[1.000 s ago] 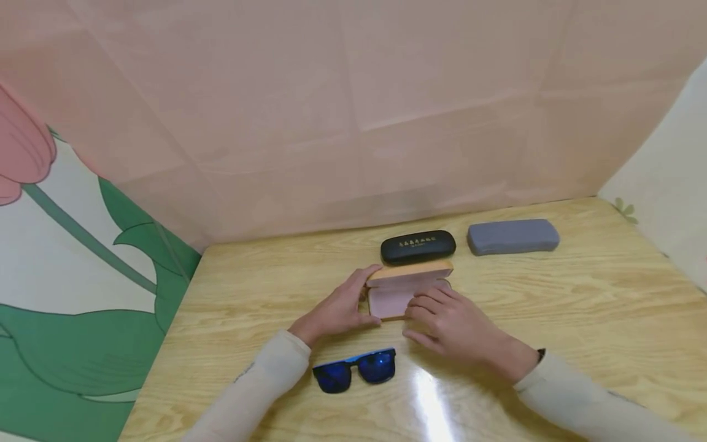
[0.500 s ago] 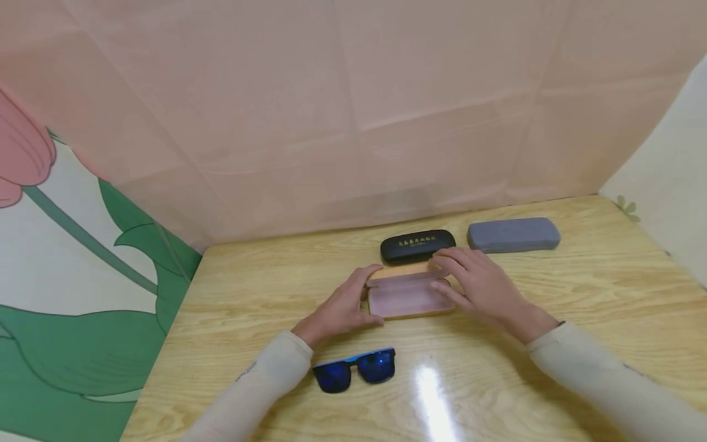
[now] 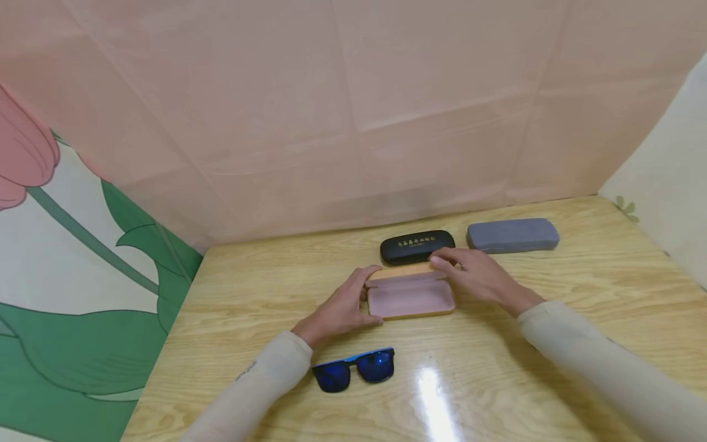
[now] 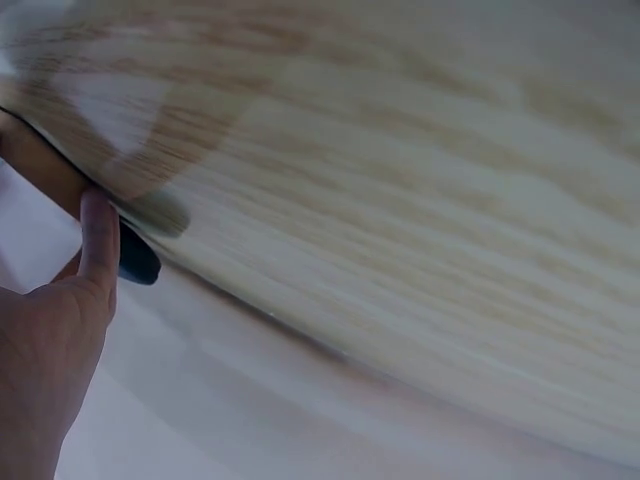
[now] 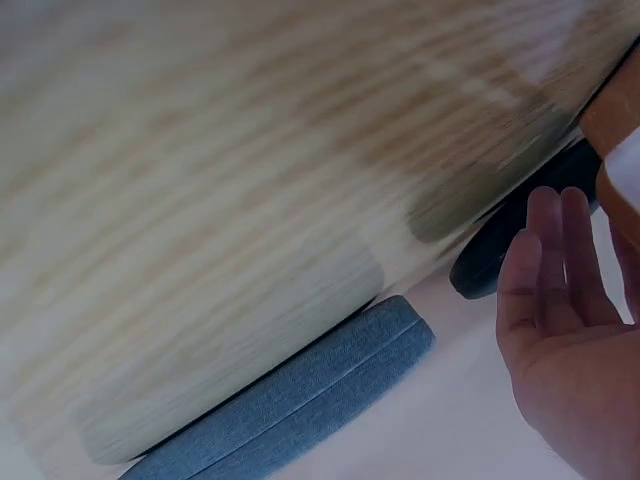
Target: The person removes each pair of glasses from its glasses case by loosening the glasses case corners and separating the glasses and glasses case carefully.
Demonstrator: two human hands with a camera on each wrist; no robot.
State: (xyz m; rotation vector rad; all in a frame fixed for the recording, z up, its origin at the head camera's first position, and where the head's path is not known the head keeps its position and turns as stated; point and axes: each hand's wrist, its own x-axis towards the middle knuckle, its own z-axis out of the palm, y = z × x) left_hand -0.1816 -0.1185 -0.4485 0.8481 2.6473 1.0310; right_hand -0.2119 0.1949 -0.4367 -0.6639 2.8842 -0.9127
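Note:
An orange glasses case (image 3: 400, 271) with a pinkish lining lies with its lid raised in the middle of the table; the lined hollow holds nothing. My left hand (image 3: 343, 305) grips its left end, thumb at the front edge and fingers at the back. At the lid's right end, my right hand (image 3: 479, 274) pinches the edge between thumb and fingers. The right wrist view shows that hand (image 5: 575, 365) beside the orange shell (image 5: 615, 110), fingers fairly straight. Sunglasses (image 3: 353, 370) with dark blue lenses lie in front of the case.
Just behind the orange case is a black glasses case (image 3: 415, 247) with gold lettering. A grey-blue glasses case (image 3: 512, 236) lies to its right near the back edge. A pink cloth (image 3: 353, 123) hangs behind the wooden table (image 3: 259, 270).
My right hand has moved from the case's front edge up to the right end of the lid and now pinches it. The left hand stays at the left end.

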